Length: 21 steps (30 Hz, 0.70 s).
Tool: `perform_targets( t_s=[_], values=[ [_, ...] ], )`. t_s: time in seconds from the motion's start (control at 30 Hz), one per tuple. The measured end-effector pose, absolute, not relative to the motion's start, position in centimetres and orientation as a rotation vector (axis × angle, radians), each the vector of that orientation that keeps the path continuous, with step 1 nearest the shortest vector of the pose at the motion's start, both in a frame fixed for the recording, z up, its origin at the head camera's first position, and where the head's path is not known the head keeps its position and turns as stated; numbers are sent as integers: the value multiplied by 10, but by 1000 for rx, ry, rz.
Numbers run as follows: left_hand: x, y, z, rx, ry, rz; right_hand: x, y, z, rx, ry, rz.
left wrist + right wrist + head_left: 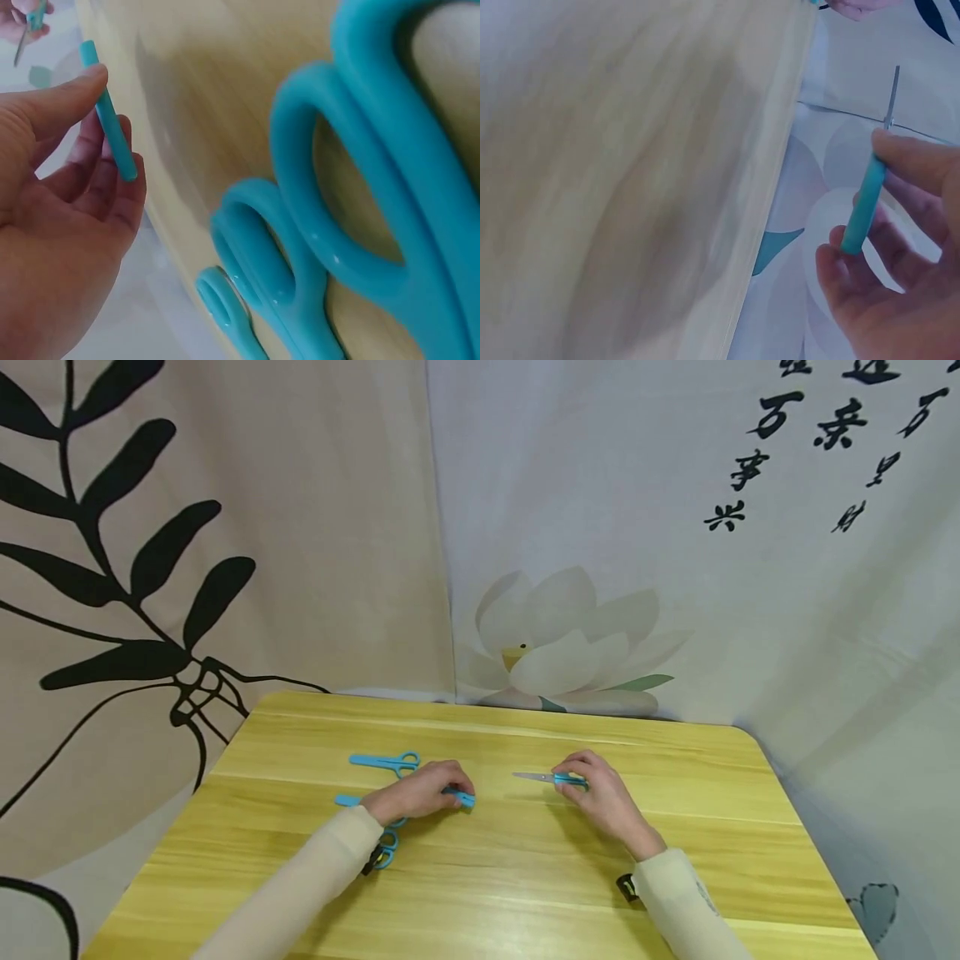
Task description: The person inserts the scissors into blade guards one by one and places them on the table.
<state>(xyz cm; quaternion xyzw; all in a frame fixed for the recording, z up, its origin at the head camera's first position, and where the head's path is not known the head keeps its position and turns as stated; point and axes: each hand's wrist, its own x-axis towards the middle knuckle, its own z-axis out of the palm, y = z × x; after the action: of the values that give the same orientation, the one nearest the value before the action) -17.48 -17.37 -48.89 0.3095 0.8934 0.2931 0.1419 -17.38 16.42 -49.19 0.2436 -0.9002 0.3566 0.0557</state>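
My left hand (422, 790) pinches a slim blue blade cover (114, 127) between thumb and fingers, above the table's middle. To its right, my right hand (606, 797) holds small scissors (868, 199) by their blue handles, the bare metal blades pointing left in the head view. Cover and blades are apart. Left of and beneath my left arm lie three more blue scissors: one pair (378, 762) at the back with its blades covered, another (347, 800) partly hidden by the wrist, and a third (387, 847) of which only the handles show.
The wooden table (525, 893) has its far edge against a printed cloth backdrop (337, 527). A dark wrist strap piece (627, 887) hangs below the right sleeve, and another (371, 860) below the left sleeve, close to the third scissors' handles.
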Motion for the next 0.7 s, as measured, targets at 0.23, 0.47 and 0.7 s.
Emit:
perform_targets(
  t_s=[0.23, 0.47, 0.7],
  values=[
    [-165, -169, -485, 920, 2616, 887, -163, 163, -487, 698, -2758, 1153],
    [-153, -166, -477, 881, 2661, 1011, -153, 158, -482, 704, -2768, 1183],
    [-144, -163, -473, 851, 2690, 1093, -145, 153, -477, 714, -2741, 1179]
  ],
)
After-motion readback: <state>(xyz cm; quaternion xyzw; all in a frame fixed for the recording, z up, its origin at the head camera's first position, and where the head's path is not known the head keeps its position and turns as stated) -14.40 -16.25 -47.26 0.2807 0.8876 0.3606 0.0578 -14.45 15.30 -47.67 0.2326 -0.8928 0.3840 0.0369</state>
